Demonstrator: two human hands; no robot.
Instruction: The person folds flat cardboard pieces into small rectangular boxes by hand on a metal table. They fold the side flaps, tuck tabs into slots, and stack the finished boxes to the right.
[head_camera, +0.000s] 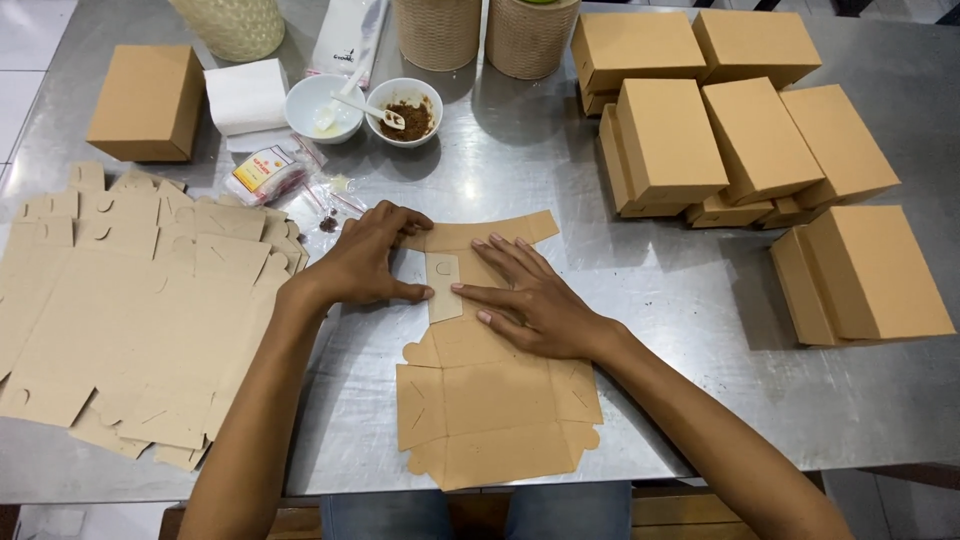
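A flat brown cardboard box blank (490, 400) lies on the steel table (700, 300) right in front of me. My left hand (365, 262) rests on its far left part, thumb and fingers pinching a folded flap (443, 285) that shows a paler side. My right hand (530, 298) lies flat on the blank just right of that flap, fingers spread and pressing down. Neither hand lifts the blank off the table.
A stack of flat blanks (130, 310) lies at the left. Several folded brown boxes (730, 140) stand at the right, one more box (148, 100) at the far left. Two white bowls (365, 108), a napkin stack (246, 96), small packets (268, 172) and woven containers (480, 32) stand at the back.
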